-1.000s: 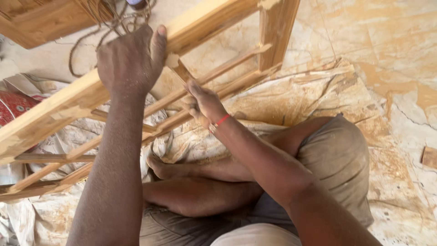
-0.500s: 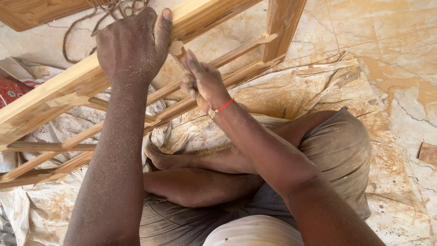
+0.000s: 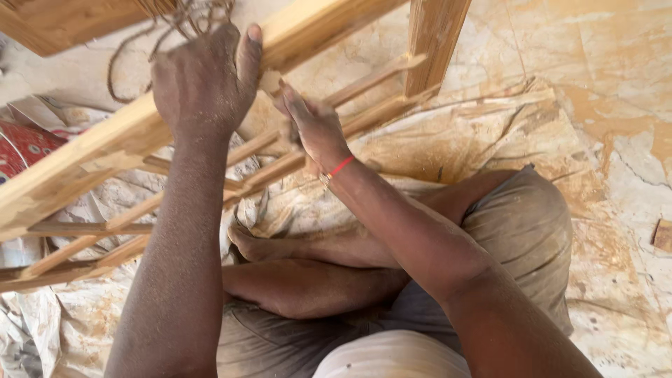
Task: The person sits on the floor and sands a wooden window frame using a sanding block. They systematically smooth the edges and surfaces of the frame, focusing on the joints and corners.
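left hand clamped over the frame above the crossed legs should stay firm while the right hand, fingers curled under its rail, works steadily.

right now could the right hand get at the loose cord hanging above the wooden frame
Probably not directly: the right hand sits under the thick beam, and the left hand gripping it lies between it and the cord.
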